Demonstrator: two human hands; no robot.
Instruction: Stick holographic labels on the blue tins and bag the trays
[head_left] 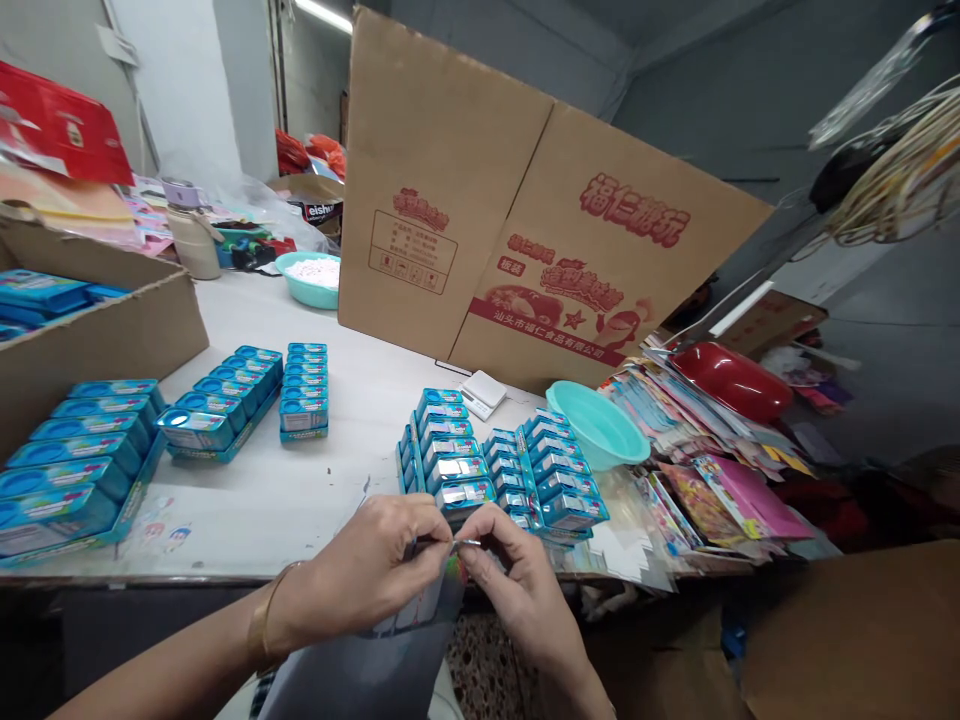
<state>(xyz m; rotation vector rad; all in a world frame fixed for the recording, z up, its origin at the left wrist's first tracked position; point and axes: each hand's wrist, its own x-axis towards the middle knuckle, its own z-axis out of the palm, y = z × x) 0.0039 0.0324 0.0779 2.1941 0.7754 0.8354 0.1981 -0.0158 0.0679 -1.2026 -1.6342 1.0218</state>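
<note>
The fingers (433,517) pinch see-through plastic (429,606) (thin, with coloured patches).

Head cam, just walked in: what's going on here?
A person's left hand and right hand meet at the near edge of a white table, fingertips pinching a small thin piece, too small to identify. Rows of blue packs stand on the table beyond the hands and to the left. A large cardboard carton stands behind them, with a teal bowl to the right of the nearest packs.
</note>
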